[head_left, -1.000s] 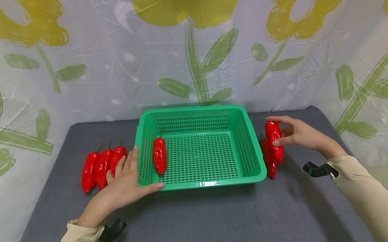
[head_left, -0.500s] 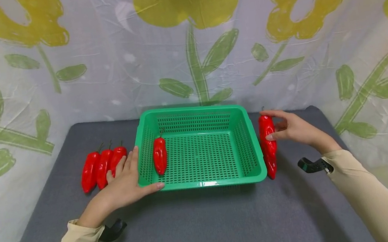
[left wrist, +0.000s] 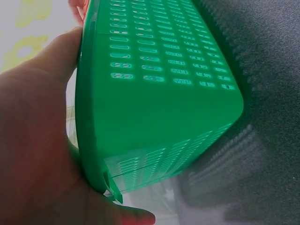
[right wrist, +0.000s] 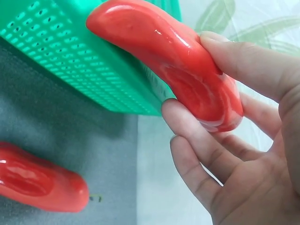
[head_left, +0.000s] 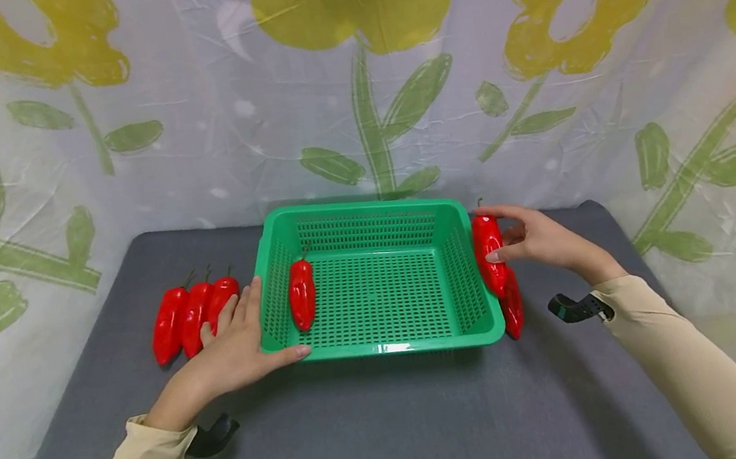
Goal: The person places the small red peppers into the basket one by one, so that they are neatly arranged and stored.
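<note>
My right hand (head_left: 541, 239) pinches a glossy red chili pepper (head_left: 487, 243) between thumb and fingers, over the right rim of the green basket (head_left: 386, 349). In the right wrist view the held pepper (right wrist: 164, 51) tilts close above the basket's wall (right wrist: 93, 65). Another pepper (head_left: 513, 311) lies on the table just right of the basket, partly covered in the head view. My left hand (head_left: 232, 353) rests on the basket's left front corner, fingers spread and straight, thumb along the front rim. Inside the basket, on the left, lies one pepper (head_left: 302, 295).
Left of the basket, three red peppers (head_left: 171, 326) lie side by side on the grey table (head_left: 398, 431), the nearest partly behind my left fingers. A flower-printed curtain (head_left: 217, 125) hangs around the table's back and sides.
My right hand has moved left with the chili pepper, from above the pepper on the table to the basket's right rim. The left hand and basket have stayed in place.
</note>
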Available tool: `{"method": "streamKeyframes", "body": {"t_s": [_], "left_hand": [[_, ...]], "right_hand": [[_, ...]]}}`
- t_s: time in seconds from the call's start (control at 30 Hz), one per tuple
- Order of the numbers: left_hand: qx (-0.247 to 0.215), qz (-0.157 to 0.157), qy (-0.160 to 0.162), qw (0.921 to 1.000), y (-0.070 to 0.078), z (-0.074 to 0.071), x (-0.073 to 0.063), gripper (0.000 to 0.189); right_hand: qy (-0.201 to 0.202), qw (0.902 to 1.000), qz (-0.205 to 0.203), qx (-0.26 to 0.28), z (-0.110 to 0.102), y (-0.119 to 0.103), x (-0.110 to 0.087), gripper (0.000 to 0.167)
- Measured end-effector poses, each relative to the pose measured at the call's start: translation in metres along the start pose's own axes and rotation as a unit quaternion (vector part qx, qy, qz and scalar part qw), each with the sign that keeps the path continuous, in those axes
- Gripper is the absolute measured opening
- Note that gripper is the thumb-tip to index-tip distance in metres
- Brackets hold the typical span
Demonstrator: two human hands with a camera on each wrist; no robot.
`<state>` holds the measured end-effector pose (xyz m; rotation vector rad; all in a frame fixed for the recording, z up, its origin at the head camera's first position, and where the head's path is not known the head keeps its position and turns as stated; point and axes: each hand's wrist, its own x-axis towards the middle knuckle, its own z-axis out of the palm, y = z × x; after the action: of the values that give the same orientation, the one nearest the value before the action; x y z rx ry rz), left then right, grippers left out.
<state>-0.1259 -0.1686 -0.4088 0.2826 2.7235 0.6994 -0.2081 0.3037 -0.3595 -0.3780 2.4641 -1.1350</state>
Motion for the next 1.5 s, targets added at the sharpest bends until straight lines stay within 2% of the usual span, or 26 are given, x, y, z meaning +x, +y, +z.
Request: {"method": "streamKeyframes", "body": {"t_s": [0.2, 0.5, 0.87, 1.1, 1.5], "left_hand": [[0.000, 0.004, 0.002, 1.0000, 0.000, 0.000, 0.000, 0.133], [-0.003, 0.005, 0.003, 1.0000, -0.001, 0.001, 0.001, 0.133], [-0.008, 0.008, 0.000, 0.9999, -0.001, 0.000, 0.000, 0.133], [-0.010, 0.009, 0.000, 0.9999, -0.001, 0.000, 0.000, 0.133], [0.001, 0.009, 0.001, 1.0000, -0.001, 0.000, 0.000, 0.133]], "right_hand": [[-0.001, 0.9999, 0.012, 0.000, 0.002, -0.006, 0.005, 0.080], [-0.009, 0.9999, -0.006, 0.009, 0.008, -0.016, 0.014, 0.080], [-0.008, 0.9998, -0.007, 0.015, 0.018, -0.024, 0.026, 0.079], [-0.008, 0.9998, -0.020, 0.003, 0.027, -0.029, 0.035, 0.076], [-0.022, 0.9993, -0.027, 0.016, 0.044, -0.036, 0.053, 0.077]]}}
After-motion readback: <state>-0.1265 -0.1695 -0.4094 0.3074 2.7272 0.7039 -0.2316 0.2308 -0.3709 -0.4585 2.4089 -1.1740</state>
